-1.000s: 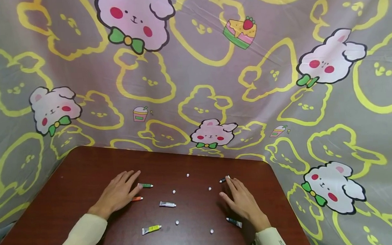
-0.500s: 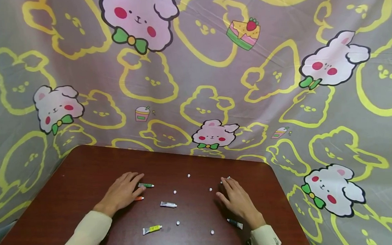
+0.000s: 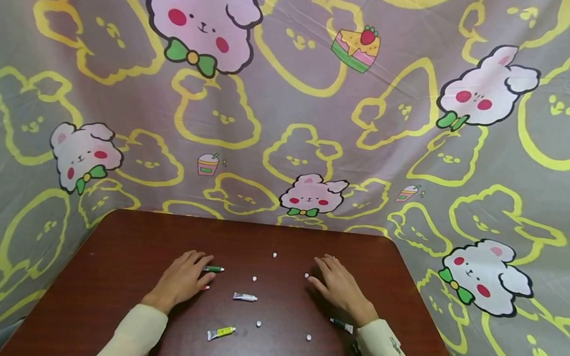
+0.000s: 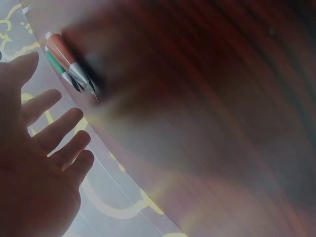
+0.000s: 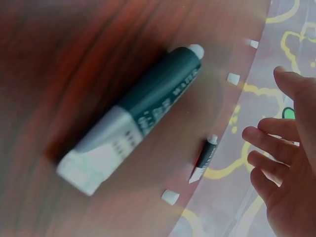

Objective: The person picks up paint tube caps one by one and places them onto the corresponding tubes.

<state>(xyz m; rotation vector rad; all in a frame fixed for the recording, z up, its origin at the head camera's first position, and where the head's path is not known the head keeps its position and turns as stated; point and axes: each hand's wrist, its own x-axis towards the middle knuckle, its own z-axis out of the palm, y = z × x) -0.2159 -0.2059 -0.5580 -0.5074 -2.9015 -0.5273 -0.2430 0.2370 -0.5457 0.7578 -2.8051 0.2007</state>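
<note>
Two hands flat on the surface, fingers straight, holding nothing.
Left hand: green tube at fingertips. Right hand: dark tube beside wrist. Advisable: pinch tube mid-body, avoid scattering white caps.

Head view: high, facing forward and down over the table to the patterned cloth behind. Wrist views: close, low over the tabletop, each beside its hand. Shared with right wrist: dark green tube.
</note>
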